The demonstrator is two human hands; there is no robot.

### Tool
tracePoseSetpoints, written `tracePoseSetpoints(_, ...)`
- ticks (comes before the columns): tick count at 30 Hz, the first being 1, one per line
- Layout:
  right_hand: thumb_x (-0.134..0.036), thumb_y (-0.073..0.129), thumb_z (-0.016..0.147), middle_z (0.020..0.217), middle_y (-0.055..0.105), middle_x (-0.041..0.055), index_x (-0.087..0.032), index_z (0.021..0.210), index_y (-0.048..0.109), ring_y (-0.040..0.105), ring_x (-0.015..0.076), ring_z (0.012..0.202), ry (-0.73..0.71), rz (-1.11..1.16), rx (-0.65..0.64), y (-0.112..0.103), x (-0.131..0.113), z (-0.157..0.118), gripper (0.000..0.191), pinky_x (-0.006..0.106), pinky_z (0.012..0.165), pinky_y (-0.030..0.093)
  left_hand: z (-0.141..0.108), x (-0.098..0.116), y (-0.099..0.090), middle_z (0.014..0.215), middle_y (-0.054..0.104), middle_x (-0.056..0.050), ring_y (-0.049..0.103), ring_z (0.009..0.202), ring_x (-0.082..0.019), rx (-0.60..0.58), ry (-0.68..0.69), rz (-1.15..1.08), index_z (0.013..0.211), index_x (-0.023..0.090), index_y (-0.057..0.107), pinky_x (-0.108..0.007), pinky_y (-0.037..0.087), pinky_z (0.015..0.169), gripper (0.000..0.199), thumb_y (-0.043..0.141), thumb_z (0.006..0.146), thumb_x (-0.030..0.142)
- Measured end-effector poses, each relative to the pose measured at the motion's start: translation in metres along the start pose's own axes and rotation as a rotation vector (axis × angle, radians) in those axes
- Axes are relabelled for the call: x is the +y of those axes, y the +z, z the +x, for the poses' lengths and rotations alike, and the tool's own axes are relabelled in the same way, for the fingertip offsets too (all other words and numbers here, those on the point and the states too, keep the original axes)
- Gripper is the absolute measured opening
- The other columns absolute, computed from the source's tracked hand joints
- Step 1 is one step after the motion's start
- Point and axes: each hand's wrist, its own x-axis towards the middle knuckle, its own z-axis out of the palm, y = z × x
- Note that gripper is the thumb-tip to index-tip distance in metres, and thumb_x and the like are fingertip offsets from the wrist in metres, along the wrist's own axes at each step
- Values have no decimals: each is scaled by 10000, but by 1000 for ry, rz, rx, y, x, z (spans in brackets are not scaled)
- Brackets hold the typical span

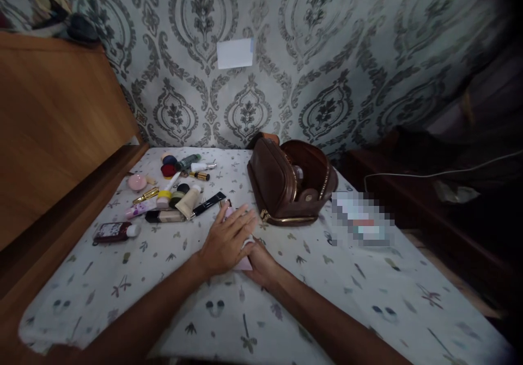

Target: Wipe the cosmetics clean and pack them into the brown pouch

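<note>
My left hand (229,239) lies with its fingers stretched out over my right hand (259,256), near the middle of the table. Between the two hands is a flat pale-pink item (244,265); its lower corner sticks out below the palms and another bit of pink shows past the fingertips. A small white part shows beside my right thumb. My right hand is closed around the pink item from beneath, its fingers mostly hidden. Just beyond the hands, a dark slim tube (209,204) and a beige squeeze tube (188,201) lie on the patterned cloth (245,321).
An unzipped brown leather cosmetic bag (272,182) stands behind the hands. Several cosmetics lie at the left, among them a pink round jar (137,182) and a dark red bottle (114,232). A blurred-out item (362,220) is at the right. A wooden cabinet (61,92) borders the left.
</note>
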Motion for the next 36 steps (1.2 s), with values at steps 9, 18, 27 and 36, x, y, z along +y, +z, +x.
tracePoseSetpoints(9,-660,622,791,674,624,4,-165,1022,575,516,88,475,244,-95,-196,18,-26,-13,549,185,411,348,14,-27,-29,784,686,-88,616,824,-243,-25,-539,-248,764,163,693,-379,464,761,323,457,935,302)
tracePoseSetpoints(18,-547,730,753,842,711,66,-171,1251,473,625,122,548,285,-2,-372,16,-26,-13,675,194,433,404,10,-60,-23,476,602,-8,485,376,-117,30,-1189,-1326,747,129,685,-219,337,402,393,698,668,514)
tracePoseSetpoints(27,-507,756,755,859,723,38,-207,1076,613,677,153,652,253,140,-132,16,-18,-10,462,248,562,505,17,-36,-8,588,654,-10,638,549,-155,348,-1276,-1599,842,150,636,-270,522,581,365,615,756,504)
tracePoseSetpoints(36,-429,862,599,825,725,2,-203,893,685,660,175,799,29,185,136,28,-20,2,411,269,721,506,12,-11,4,1192,679,-92,605,1169,-241,478,-1138,-1226,1192,226,569,-377,458,1008,464,539,879,566)
